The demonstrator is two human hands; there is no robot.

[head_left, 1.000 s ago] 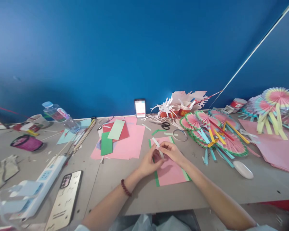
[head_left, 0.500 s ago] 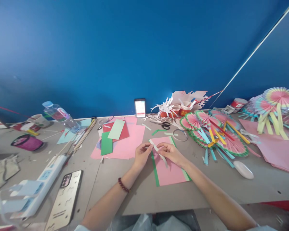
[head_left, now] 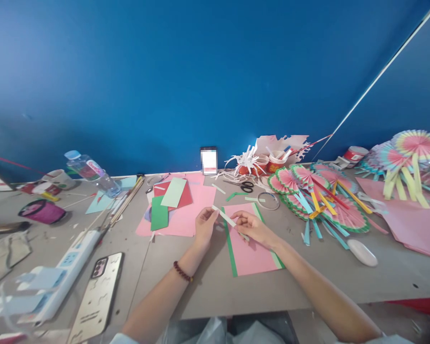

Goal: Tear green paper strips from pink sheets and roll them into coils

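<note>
A narrow pale strip (head_left: 225,217) is stretched at a slant between my two hands. My left hand (head_left: 205,225) pinches its upper end, just off the left edge of a pink paper sheet (head_left: 251,255). Over that sheet, my right hand (head_left: 252,227) has its fingers closed around the strip's lower part. Green bands run along the sheet's left and right edges, with a pale green band beside the right one. Beyond it lie a green scrap (head_left: 235,196) and a roll of clear tape (head_left: 268,201).
Black scissors (head_left: 246,186) lie behind the hands. Stacked coloured paper (head_left: 159,214) is to the left, with a phone (head_left: 98,296) and a power strip (head_left: 62,272) nearer. Folded paper fans (head_left: 340,205) and a white mouse-shaped object (head_left: 362,252) lie right.
My left hand has moved a little left, off the pink sheet, with its end of the strip. The strip now slants more flatly; my right hand has hardly moved.
</note>
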